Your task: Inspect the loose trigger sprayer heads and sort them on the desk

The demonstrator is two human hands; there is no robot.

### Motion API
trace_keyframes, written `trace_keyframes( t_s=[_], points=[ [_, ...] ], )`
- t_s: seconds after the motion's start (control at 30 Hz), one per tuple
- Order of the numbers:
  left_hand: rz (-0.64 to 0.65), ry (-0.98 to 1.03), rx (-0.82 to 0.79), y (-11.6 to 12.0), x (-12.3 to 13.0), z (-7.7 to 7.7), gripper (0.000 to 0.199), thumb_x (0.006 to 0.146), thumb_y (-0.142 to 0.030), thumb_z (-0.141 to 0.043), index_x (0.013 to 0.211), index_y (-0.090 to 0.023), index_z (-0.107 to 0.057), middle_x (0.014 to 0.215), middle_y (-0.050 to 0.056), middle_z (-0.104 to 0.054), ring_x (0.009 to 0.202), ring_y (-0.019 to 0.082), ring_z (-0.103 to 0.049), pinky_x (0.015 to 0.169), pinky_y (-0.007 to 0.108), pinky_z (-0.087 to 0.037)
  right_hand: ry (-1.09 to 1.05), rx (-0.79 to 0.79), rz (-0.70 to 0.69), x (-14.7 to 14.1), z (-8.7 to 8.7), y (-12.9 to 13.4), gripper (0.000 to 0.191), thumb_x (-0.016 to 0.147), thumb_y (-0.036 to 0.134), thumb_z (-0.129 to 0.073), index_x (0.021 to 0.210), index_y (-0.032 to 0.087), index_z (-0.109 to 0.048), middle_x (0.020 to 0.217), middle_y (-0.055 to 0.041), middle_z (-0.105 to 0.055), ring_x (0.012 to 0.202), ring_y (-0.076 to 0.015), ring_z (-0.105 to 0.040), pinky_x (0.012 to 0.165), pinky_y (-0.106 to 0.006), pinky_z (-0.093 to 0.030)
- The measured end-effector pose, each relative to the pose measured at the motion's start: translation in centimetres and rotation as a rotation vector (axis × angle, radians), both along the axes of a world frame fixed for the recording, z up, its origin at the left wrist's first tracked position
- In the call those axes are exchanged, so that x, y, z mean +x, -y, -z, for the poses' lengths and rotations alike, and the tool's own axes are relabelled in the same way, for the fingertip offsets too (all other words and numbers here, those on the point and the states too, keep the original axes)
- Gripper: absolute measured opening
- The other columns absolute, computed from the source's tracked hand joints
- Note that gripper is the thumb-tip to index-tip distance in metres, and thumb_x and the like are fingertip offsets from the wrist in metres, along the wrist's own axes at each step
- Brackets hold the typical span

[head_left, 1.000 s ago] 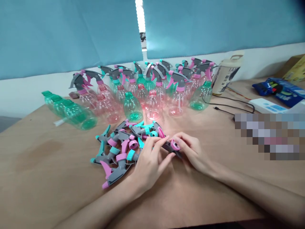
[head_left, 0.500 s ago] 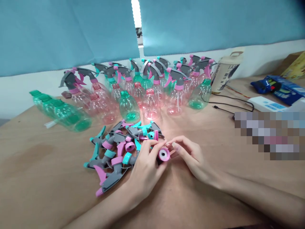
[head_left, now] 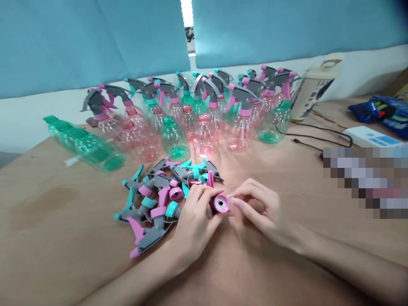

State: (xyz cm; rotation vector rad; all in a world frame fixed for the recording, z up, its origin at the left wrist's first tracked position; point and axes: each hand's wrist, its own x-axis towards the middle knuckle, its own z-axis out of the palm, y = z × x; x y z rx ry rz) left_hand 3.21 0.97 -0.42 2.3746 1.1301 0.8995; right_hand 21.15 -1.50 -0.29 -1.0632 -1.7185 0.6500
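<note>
Taking the held spray head (head_left: 221, 203) as the clock's centre, with twelve pointing away from the person, the left hand (head_left: 197, 221) is reaching in from eight o'clock and is holding this piece between thumb and fingers. Its pink collar is facing the person, showing a white inside with a dark hole. The right hand (head_left: 261, 208) is coming in from four o'clock, its thumb and forefinger narrowing almost together just beside the collar's rim; whether they are touching it or pinching something small, I cannot tell.

From nine to eleven o'clock, loose spray heads (head_left: 161, 180) are lying in a jumble on the surface (head_left: 270, 272), grey with pink or turquoise parts, the nearest ones sitting close to the left hand. Farther out, a topless green bottle (head_left: 176, 144) is standing at eleven, and a topless pink bottle (head_left: 204, 138) is standing just short of twelve. Bottles wearing spray heads are crowding behind them. More green bottles (head_left: 92, 144) are standing in a row at ten. Between one and two, a tumbler (head_left: 314, 91) is standing, while a black cable (head_left: 321, 136), a white box (head_left: 372, 136) and a blue packet (head_left: 381, 112) are lying around two.
</note>
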Motion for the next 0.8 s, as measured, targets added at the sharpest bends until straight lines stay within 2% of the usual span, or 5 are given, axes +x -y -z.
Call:
trace_keyframes(
  t_s=[0.17, 0.3, 0.47, 0.6, 0.8],
  points=[
    [-0.032, -0.035, 0.037, -0.1, 0.1, -0.4, 0.014, 0.081, -0.022, -0.065, 0.092, -0.018, -0.058, 0.091, 0.003, -0.058, 0.087, 0.020, -0.051, 0.074, 0.034, -0.045, 0.198, 0.209, -0.004, 0.2, 0.2, 0.3, 0.017, 0.088, 0.022, -0.054, 0.093, 0.012, -0.067, 0.070, -0.0041, -0.057, 0.056, -0.0107, -0.050, 0.048, -0.022, -0.042],
    [-0.034, -0.061, 0.064, 0.0, 0.0, -0.4, 0.015, 0.080, -0.020, -0.066, 0.094, -0.018, -0.059, 0.091, 0.004, -0.058, 0.087, 0.021, -0.051, 0.075, 0.035, -0.046, 0.311, 0.307, 0.018, -0.1, 0.5, 0.4, 0.018, 0.089, 0.022, -0.054, 0.096, 0.012, -0.067, 0.067, -0.0049, -0.063, 0.058, -0.0135, -0.052, 0.053, -0.026, -0.045],
    [-0.006, -0.070, 0.089, 0.3, 0.0, -0.2, 0.026, 0.080, -0.018, -0.064, 0.105, -0.019, -0.058, 0.095, 0.005, -0.059, 0.090, 0.022, -0.052, 0.077, 0.037, -0.047, 0.386, 0.342, 0.053, -0.2, 0.9, 0.7, 0.021, 0.088, 0.023, -0.055, 0.105, 0.014, -0.065, 0.073, -0.0046, -0.072, 0.062, -0.0157, -0.060, 0.059, -0.029, -0.050],
    [0.001, -0.080, 0.086, 0.5, 0.0, -0.3, 0.038, 0.079, -0.013, -0.063, 0.115, -0.018, -0.055, 0.096, 0.006, -0.059, 0.091, 0.022, -0.052, 0.079, 0.038, -0.048, 0.410, 0.348, 0.086, 0.0, 1.0, 0.8, 0.020, 0.088, 0.022, -0.056, 0.103, 0.014, -0.066, 0.081, -0.0045, -0.075, 0.062, -0.0152, -0.064, 0.062, -0.029, -0.052],
    [0.006, -0.058, 0.086, 0.5, 0.0, -0.2, 0.039, 0.079, -0.013, -0.063, 0.117, -0.018, -0.056, 0.095, 0.006, -0.059, 0.090, 0.022, -0.052, 0.079, 0.038, -0.048, 0.437, 0.348, 0.148, 0.0, 0.7, 0.8, 0.017, 0.087, 0.024, -0.057, 0.098, 0.016, -0.068, 0.088, -0.0033, -0.075, 0.056, -0.0139, -0.062, 0.059, -0.029, -0.051]
  ],
)
